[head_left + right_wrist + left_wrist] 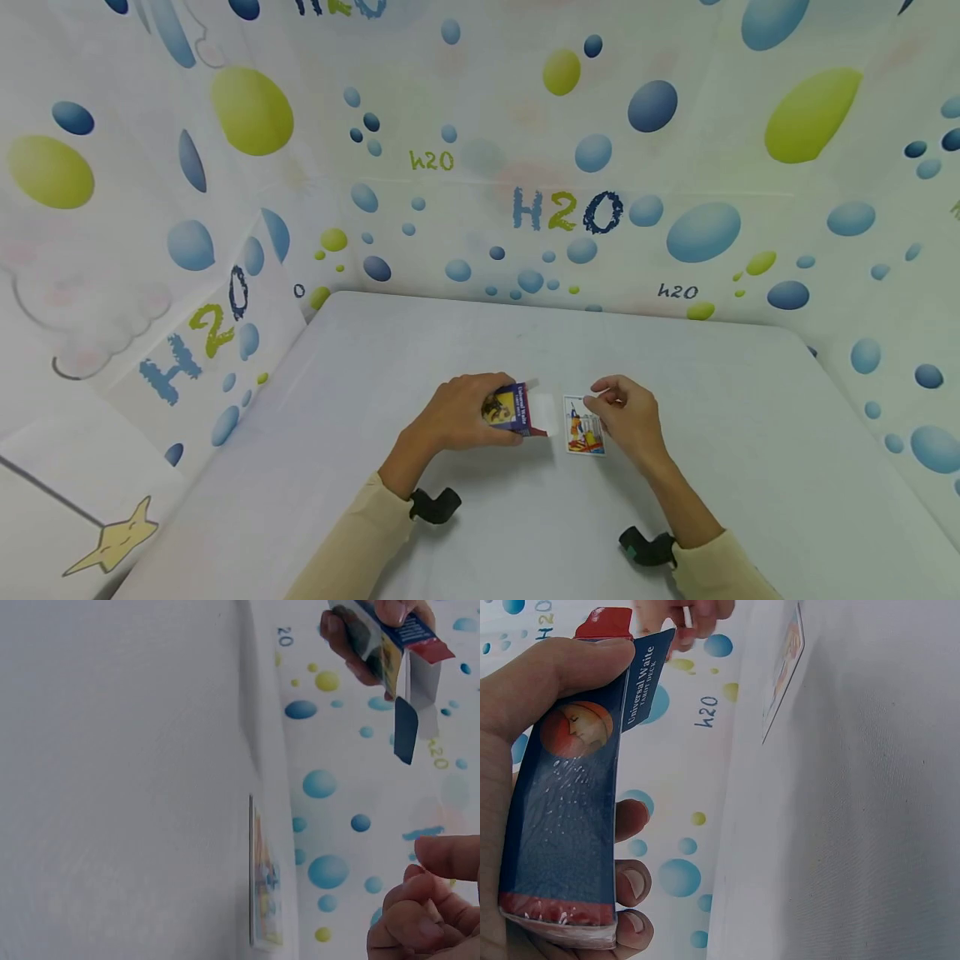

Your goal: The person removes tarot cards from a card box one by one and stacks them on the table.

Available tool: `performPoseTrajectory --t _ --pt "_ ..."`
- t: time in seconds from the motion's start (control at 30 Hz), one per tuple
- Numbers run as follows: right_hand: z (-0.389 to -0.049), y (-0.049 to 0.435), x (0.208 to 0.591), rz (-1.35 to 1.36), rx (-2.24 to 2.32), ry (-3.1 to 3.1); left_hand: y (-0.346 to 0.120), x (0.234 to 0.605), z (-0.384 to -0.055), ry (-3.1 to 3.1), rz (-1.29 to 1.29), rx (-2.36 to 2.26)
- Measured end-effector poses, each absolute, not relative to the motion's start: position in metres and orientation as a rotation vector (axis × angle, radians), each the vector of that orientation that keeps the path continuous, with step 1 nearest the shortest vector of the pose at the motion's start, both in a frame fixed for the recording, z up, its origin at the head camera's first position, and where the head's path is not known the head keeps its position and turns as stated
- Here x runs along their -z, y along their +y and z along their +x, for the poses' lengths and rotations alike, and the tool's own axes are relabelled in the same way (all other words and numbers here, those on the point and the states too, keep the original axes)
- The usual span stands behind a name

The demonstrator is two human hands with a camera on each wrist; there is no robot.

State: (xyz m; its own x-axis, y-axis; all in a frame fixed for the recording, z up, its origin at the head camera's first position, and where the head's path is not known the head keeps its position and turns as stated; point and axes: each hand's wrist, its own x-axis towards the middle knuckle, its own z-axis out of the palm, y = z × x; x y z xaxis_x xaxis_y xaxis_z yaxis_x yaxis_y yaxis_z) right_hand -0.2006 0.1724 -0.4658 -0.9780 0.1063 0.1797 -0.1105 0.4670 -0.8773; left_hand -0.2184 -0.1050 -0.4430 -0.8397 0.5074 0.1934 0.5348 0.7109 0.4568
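Observation:
My left hand (467, 410) grips a blue tarot deck box (506, 408), thumb on its narrow side and fingers behind. The box is tilted above the table with its end flaps spread toward the right; a red flap (433, 650) and white inner walls (424, 679) show in the right wrist view. On the white table lies an illustrated tarot card (583, 429) with a white border, face up, just right of the box. Over its upper right edge hovers my right hand (628, 417), fingers loosely curled, thumb apart from them and nothing visible between.
A white cloth covers the table (480, 533). Behind it and to the sides hangs a pale backdrop (487, 100) with blue and green drops and H2O lettering. Each wrist carries a black camera mount, one by the left sleeve (352, 533), one by the right sleeve (720, 571).

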Motion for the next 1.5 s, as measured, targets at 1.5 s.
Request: performPoseTrajectory --t 1.5 --pt "-0.162 0.124 0.437 0.256 -1.588 -2.613 -0.086 0.44 -0.204 -2.779 -1.089 0.874"
